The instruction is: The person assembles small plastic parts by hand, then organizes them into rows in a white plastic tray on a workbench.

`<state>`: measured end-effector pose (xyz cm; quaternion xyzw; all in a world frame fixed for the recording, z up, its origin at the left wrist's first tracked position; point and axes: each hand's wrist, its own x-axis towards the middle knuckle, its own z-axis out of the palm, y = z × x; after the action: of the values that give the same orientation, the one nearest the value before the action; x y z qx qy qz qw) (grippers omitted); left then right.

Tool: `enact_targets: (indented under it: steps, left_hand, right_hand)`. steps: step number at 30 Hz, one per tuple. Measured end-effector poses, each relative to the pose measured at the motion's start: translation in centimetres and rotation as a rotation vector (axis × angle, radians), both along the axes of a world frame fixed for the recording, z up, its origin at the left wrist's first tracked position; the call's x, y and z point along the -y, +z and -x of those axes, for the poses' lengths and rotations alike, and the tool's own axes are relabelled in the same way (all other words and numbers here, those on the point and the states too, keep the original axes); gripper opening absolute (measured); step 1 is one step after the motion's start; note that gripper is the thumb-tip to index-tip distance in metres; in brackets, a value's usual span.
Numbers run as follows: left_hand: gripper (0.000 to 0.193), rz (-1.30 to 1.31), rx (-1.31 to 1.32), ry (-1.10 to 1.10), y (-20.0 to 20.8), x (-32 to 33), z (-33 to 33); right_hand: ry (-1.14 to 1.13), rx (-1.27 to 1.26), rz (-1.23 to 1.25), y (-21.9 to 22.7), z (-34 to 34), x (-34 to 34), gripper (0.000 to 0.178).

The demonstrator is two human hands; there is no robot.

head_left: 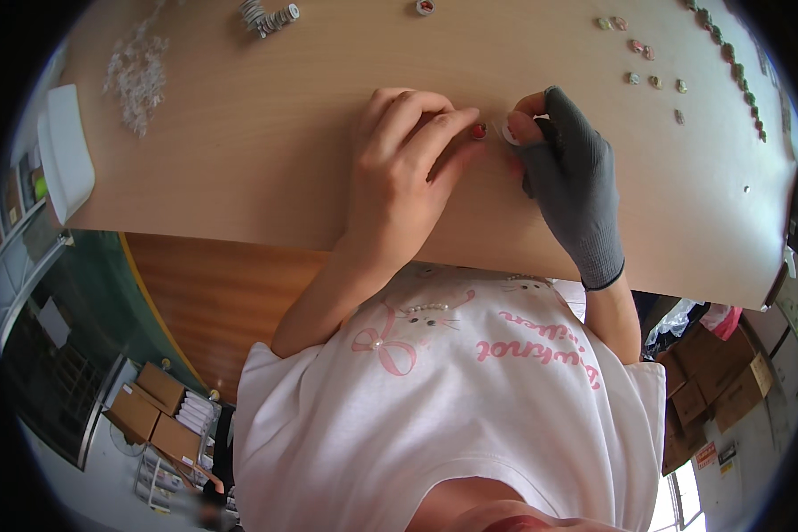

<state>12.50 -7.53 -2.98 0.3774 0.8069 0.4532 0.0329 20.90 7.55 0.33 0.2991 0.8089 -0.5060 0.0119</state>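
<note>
Over the table (266, 168) my bare left hand (403, 151) pinches a small red bead-like piece (479, 131) between thumb and fingertips. Just to its right, my right hand (576, 164) wears a grey glove that leaves the thumb and fingertip bare. Its closed fingers grip a small white round disc (510, 134), partly covered by the thumb. The two hands are close but apart, and what lies under the right palm is hidden.
A row of round white-rimmed pieces (270, 18) and a little round container (426, 7) with red bits lie at the far side. Clear plastic bits (138, 80) are heaped far left, near a white tray (65, 155). Several small ornaments (655, 82) and a dark green string (728, 55) lie right.
</note>
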Motion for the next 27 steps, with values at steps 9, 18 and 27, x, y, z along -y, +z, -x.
enact_targets:
  steps: [9,18,27]
  left_hand:
    - [0.02,-0.054,-0.03,0.051,-0.87,-0.52,-0.27]
    - [0.026,-0.02,-0.034,0.067,-0.15,-0.68,-0.37]
    - [0.026,-0.031,-0.022,0.09,-0.21,-0.74,-0.45]
  right_hand:
    - [0.044,-0.024,-0.118,-0.2,0.07,0.24,0.012]
    - [0.054,-0.003,-0.124,0.0,0.34,0.39,0.012]
    - [0.046,-0.076,-0.149,-0.45,0.12,0.47,0.011]
